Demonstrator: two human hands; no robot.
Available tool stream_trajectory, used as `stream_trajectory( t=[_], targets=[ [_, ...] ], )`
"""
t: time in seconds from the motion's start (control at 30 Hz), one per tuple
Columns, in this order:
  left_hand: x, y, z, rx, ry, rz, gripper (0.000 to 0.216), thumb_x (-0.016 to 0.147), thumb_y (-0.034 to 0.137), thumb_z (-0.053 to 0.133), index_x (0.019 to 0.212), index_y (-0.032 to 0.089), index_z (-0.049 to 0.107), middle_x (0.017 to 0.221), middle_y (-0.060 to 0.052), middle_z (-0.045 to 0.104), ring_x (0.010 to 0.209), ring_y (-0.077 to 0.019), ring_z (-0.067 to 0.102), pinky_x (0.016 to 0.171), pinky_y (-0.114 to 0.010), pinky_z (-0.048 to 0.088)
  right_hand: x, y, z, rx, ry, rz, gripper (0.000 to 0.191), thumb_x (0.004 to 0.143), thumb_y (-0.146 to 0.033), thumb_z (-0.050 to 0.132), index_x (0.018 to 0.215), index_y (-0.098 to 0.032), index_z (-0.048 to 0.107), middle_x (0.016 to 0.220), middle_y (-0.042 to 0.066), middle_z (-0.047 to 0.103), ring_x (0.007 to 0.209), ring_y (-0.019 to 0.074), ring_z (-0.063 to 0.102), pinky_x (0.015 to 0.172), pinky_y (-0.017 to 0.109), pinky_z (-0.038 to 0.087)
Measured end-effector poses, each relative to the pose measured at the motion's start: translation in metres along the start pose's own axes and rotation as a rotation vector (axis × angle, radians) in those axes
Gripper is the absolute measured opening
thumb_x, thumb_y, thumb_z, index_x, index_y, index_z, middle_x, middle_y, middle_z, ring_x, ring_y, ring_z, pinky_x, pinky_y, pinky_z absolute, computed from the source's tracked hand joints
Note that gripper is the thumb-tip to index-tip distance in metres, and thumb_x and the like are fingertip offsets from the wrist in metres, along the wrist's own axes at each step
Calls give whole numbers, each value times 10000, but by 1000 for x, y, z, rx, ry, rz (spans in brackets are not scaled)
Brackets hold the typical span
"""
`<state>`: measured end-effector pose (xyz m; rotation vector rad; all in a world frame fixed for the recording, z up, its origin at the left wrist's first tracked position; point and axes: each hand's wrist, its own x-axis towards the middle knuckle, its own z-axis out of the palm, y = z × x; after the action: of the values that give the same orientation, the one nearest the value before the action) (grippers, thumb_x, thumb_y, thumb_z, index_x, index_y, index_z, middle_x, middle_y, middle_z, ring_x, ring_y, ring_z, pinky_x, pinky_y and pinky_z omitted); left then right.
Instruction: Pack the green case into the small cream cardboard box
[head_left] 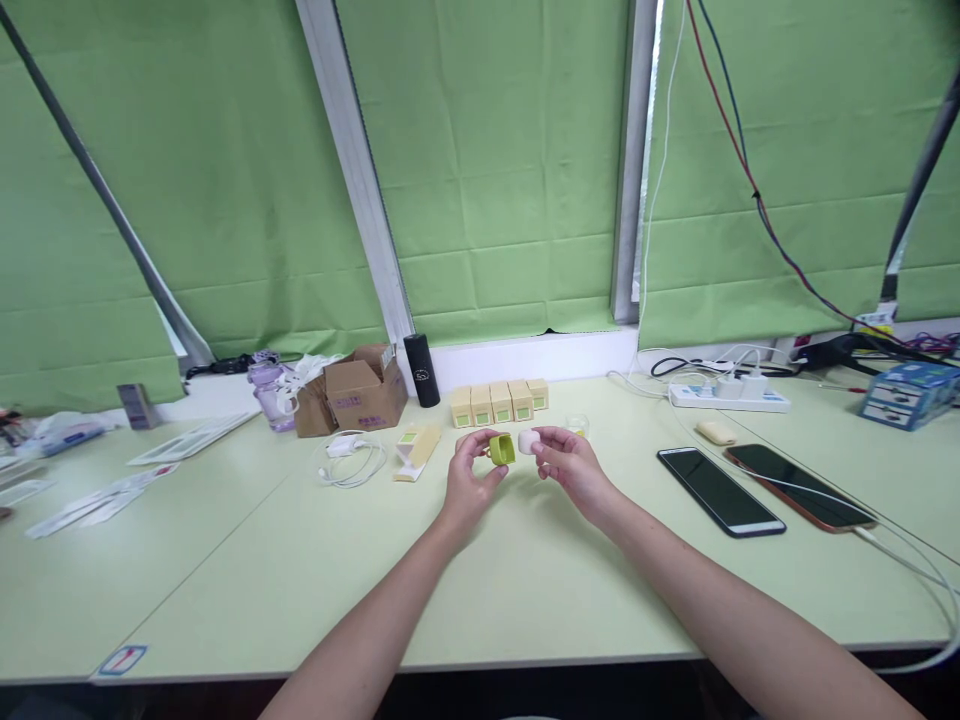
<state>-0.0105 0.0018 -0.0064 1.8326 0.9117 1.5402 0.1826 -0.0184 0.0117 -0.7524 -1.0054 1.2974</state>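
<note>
Above the middle of the pale green table (480,590), our left hand (469,483) pinches a small green case (502,449), opening turned toward the white earbud-like piece (527,441) gripped in our right hand (571,468). Behind stands a row of small boxes (499,401); two phones (761,487) lie right, leaving bare tabletop toward the near edge.

Your left hand (471,478) holds a smooth green silicone-looking cover (502,448); your right hand (568,465) holds a matt white plastic piece (528,441). The counter (525,580) looks smooth and matt, the phones (720,491) glossy glass, the box (361,393) rough cardboard.
</note>
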Motion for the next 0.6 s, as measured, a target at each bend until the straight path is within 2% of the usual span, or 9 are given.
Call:
stream_trajectory(
  t=[0.27,0.6],
  targets=[
    [-1,6,1,54,-19,3,454,720,98,759,1144,254,722,1206,-86,651,1152,-273,625,1029,-435,462,2,6,1,-154,-27,-93,388,619,-428,904,884,-176,772,836,69,746,716,183,603,565,298,435],
    [-1,10,2,62,-12,-14,477,661,90,808,1100,273,771,1161,-82,659,1154,-294,591,989,-440,475,4,10,-1,-203,-24,-76,347,624,-417,898,852,-178,792,817,84,770,721,209,642,594,318,458]
  ],
)
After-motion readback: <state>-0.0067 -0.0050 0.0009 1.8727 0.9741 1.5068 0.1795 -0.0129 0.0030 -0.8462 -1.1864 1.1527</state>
